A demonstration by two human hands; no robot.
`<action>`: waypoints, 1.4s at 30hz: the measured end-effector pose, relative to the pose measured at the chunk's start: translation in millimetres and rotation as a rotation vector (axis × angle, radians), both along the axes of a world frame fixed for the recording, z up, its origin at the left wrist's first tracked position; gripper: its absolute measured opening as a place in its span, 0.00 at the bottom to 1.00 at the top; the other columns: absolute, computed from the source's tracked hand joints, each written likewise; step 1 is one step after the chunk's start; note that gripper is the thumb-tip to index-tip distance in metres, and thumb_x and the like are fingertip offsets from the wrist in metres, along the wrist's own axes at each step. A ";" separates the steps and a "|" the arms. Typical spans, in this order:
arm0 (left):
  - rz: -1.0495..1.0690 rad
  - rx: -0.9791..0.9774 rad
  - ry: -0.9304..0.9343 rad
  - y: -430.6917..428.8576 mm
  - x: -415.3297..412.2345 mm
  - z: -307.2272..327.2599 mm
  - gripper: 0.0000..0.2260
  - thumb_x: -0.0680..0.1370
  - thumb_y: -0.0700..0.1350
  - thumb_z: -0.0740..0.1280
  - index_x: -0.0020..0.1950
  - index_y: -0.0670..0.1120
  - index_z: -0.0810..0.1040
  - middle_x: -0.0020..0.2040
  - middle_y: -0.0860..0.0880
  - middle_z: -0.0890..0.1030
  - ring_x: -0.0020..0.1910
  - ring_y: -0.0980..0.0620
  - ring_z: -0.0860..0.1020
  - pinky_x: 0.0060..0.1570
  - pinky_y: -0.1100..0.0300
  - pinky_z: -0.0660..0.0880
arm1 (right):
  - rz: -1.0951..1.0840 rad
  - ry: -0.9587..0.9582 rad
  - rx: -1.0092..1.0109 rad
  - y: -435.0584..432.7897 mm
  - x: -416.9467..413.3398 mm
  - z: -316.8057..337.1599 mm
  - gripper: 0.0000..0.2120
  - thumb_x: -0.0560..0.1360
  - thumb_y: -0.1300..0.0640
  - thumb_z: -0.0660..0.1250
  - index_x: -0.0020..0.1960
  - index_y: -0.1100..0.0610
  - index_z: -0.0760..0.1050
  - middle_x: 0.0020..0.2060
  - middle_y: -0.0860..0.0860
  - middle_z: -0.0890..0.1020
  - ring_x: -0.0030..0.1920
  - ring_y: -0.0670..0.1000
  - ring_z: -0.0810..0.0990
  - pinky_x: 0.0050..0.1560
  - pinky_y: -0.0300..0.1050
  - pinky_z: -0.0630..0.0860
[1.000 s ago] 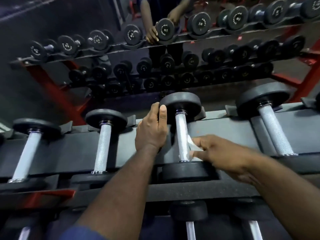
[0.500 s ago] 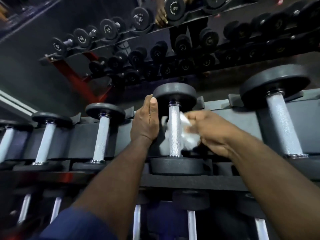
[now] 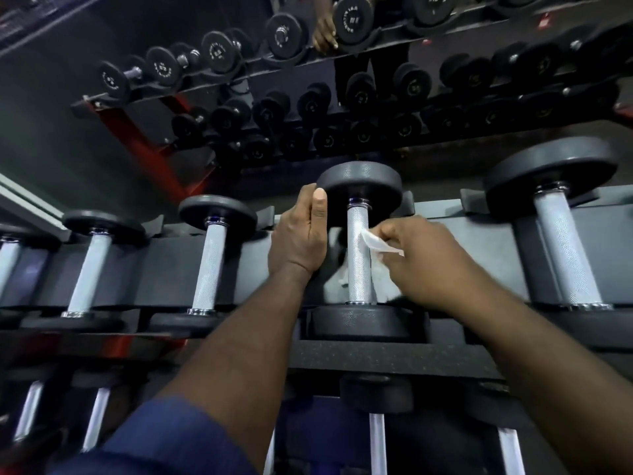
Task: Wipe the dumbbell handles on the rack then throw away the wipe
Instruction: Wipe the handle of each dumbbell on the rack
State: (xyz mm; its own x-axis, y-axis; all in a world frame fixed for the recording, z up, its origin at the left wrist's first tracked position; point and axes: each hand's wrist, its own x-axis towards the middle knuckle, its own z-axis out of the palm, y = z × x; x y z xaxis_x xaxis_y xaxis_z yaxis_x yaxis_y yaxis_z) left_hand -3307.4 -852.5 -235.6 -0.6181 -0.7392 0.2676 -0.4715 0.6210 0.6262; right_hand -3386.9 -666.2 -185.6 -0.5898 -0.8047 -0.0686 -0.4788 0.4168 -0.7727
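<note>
Dumbbell handle [image 3: 358, 262]: right hand [image 3: 428, 262] pinches wipe [image 3: 375, 243] on it, left hand [image 3: 298, 238] grips head [image 3: 359, 185] at back edge of rack [image 3: 164, 262]; wrap fully, stroke end-to-end.

A mirror [image 3: 58, 142] fills the far side of the scene, its glass dark and grey, and a slanted red steel leg [image 3: 144, 145] shows in it at the far left, running down to the right. A pale grey strip [image 3: 24, 204] cuts diagonally across the left edge, just nearer than that leg. Further right, the glass shows the dark-clad legs of a standing person [image 3: 371, 70] near the middle, and a small red tag [image 3: 544, 20] sits at the far right, close to the top.
</note>
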 end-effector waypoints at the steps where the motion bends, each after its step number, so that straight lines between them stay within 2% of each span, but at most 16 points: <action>1: 0.000 0.012 0.000 -1.4 -0.6 -0.5 0.28 0.82 0.68 0.43 0.70 0.57 0.73 0.41 0.48 0.81 0.45 0.42 0.81 0.46 0.46 0.78 | 0.018 0.154 -0.023 5.8 4.0 7.4 0.17 0.77 0.63 0.66 0.57 0.44 0.83 0.50 0.48 0.85 0.50 0.52 0.84 0.48 0.47 0.81; 3: -0.007 0.077 0.015 -1.8 0.3 0.1 0.30 0.80 0.73 0.43 0.69 0.61 0.73 0.46 0.46 0.84 0.49 0.42 0.82 0.50 0.45 0.80 | 0.077 0.288 -0.118 5.4 11.5 19.3 0.22 0.77 0.63 0.63 0.64 0.44 0.81 0.62 0.48 0.83 0.62 0.51 0.81 0.62 0.49 0.78; 6: 0.001 0.127 0.058 2.3 3.0 4.6 0.30 0.80 0.72 0.46 0.71 0.61 0.75 0.53 0.46 0.85 0.56 0.43 0.82 0.57 0.46 0.79 | 0.268 0.411 0.054 -11.2 6.2 20.5 0.26 0.77 0.57 0.52 0.73 0.46 0.73 0.74 0.47 0.73 0.75 0.50 0.69 0.73 0.53 0.69; 7: 0.002 0.127 0.063 3.5 4.5 6.2 0.29 0.81 0.70 0.47 0.73 0.60 0.75 0.55 0.45 0.85 0.58 0.43 0.81 0.59 0.47 0.78 | 0.292 0.426 0.118 -14.0 3.8 20.1 0.28 0.77 0.59 0.52 0.74 0.46 0.72 0.75 0.47 0.71 0.76 0.50 0.67 0.74 0.53 0.67; 9: 0.005 0.134 0.055 3.2 4.5 7.4 0.30 0.81 0.71 0.48 0.74 0.59 0.74 0.58 0.44 0.85 0.60 0.42 0.81 0.60 0.46 0.78 | 0.310 0.446 0.222 -9.2 1.2 15.7 0.29 0.78 0.64 0.56 0.75 0.42 0.70 0.73 0.49 0.74 0.73 0.54 0.72 0.71 0.51 0.71; 11: -0.011 0.130 0.053 2.3 6.2 7.6 0.35 0.78 0.74 0.45 0.75 0.60 0.74 0.55 0.43 0.85 0.57 0.41 0.82 0.58 0.44 0.79 | 0.322 0.469 0.311 2.4 12.3 15.8 0.24 0.81 0.57 0.57 0.73 0.37 0.70 0.61 0.52 0.80 0.58 0.57 0.80 0.61 0.51 0.77; 13: -0.019 0.129 0.054 2.2 7.2 8.6 0.36 0.77 0.75 0.43 0.75 0.61 0.73 0.52 0.42 0.85 0.55 0.39 0.82 0.56 0.43 0.79 | 0.270 0.422 0.304 2.7 16.9 17.6 0.21 0.83 0.53 0.56 0.72 0.39 0.72 0.53 0.52 0.79 0.49 0.55 0.79 0.56 0.49 0.77; 14: -0.027 0.139 0.053 2.3 7.8 9.5 0.36 0.77 0.75 0.43 0.75 0.61 0.73 0.54 0.42 0.85 0.57 0.39 0.82 0.57 0.43 0.79 | 0.218 0.413 0.278 -1.1 16.5 19.1 0.21 0.82 0.55 0.58 0.73 0.40 0.71 0.53 0.51 0.79 0.49 0.54 0.78 0.55 0.49 0.77; 17: -0.036 0.143 0.067 2.1 8.7 8.6 0.33 0.79 0.73 0.46 0.75 0.60 0.74 0.60 0.44 0.85 0.61 0.41 0.81 0.59 0.45 0.78 | 0.143 0.494 0.187 -15.4 18.4 16.1 0.29 0.79 0.66 0.59 0.76 0.46 0.68 0.69 0.50 0.76 0.61 0.58 0.78 0.63 0.54 0.76; 18: -0.040 0.140 0.069 1.6 8.5 8.1 0.33 0.79 0.73 0.46 0.75 0.60 0.74 0.60 0.44 0.85 0.61 0.41 0.81 0.59 0.45 0.78 | 0.138 0.512 0.205 -15.4 23.6 17.1 0.28 0.79 0.67 0.58 0.76 0.48 0.69 0.69 0.52 0.76 0.62 0.59 0.78 0.62 0.54 0.76; 20: -0.047 0.132 0.062 0.2 8.0 7.2 0.35 0.78 0.74 0.44 0.75 0.61 0.74 0.59 0.44 0.85 0.60 0.41 0.81 0.59 0.45 0.79 | 0.119 0.533 0.275 -6.1 36.4 19.8 0.24 0.81 0.64 0.57 0.74 0.49 0.70 0.60 0.56 0.80 0.57 0.59 0.77 0.57 0.51 0.76; 23: -0.045 0.126 0.068 -1.7 9.7 5.0 0.34 0.79 0.74 0.44 0.76 0.60 0.73 0.60 0.45 0.85 0.62 0.41 0.81 0.59 0.46 0.78 | 0.086 0.498 0.293 7.2 49.9 22.6 0.19 0.82 0.58 0.58 0.71 0.46 0.73 0.52 0.55 0.80 0.57 0.57 0.75 0.49 0.47 0.70; 26: -0.038 0.126 0.041 -1.1 7.9 4.5 0.28 0.82 0.70 0.48 0.75 0.62 0.73 0.59 0.43 0.85 0.61 0.38 0.80 0.56 0.47 0.76 | 0.014 0.483 0.308 -6.3 41.4 23.9 0.21 0.79 0.62 0.59 0.69 0.48 0.75 0.51 0.57 0.80 0.56 0.59 0.76 0.48 0.47 0.71; 30: -0.046 0.119 0.040 -4.0 7.9 2.6 0.27 0.83 0.70 0.48 0.74 0.63 0.73 0.55 0.43 0.85 0.58 0.37 0.81 0.53 0.46 0.77 | -0.045 0.502 0.308 -27.0 28.4 23.4 0.22 0.75 0.66 0.59 0.64 0.53 0.78 0.48 0.58 0.82 0.52 0.61 0.78 0.47 0.51 0.75; 35: -0.056 0.122 0.028 -4.0 9.0 3.1 0.29 0.82 0.72 0.46 0.75 0.62 0.72 0.55 0.44 0.85 0.57 0.39 0.81 0.54 0.46 0.77 | -0.036 0.481 0.313 -4.4 53.3 22.7 0.18 0.79 0.61 0.61 0.65 0.48 0.77 0.51 0.56 0.82 0.52 0.59 0.76 0.50 0.50 0.74; 42: -0.088 0.146 0.047 -3.3 11.7 5.7 0.28 0.82 0.72 0.47 0.74 0.63 0.72 0.56 0.44 0.85 0.57 0.38 0.81 0.55 0.45 0.78 | -0.136 0.426 0.339 -25.6 39.5 34.0 0.17 0.78 0.63 0.64 0.62 0.51 0.82 0.55 0.57 0.83 0.59 0.60 0.79 0.55 0.45 0.76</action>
State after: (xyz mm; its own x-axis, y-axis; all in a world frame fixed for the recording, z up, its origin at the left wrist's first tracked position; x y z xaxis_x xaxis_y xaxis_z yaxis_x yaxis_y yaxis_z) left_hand -3295.6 -855.9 -229.9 -0.6717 -0.7157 0.1912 -0.3875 0.5594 0.7327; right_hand -3347.4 -691.8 -151.6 -0.7190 -0.6937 -0.0429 -0.6438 0.6880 -0.3349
